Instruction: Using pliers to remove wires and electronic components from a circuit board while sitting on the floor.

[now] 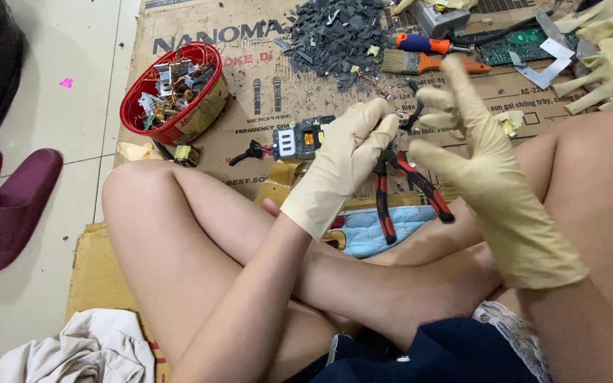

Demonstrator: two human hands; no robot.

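Both my hands wear cream rubber gloves. My left hand (345,152) is closed around the head of red-and-black pliers (409,186), whose handles hang down and spread apart over my crossed legs. My right hand (466,138) is raised just right of the pliers with its fingers spread and holds nothing. A small dark part (411,113) sits at the pliers' jaws between the two hands; what it is I cannot tell.
A red bowl (140,92) of copper coils and parts stands on cardboard (264,78) at the left. A small electronic module (299,138), a dark scrap pile (335,35), a brush (427,64), a screwdriver (423,44), a circuit board (519,44), spare gloves (608,57), maroon slippers (5,206) and a cloth (83,351) lie around.
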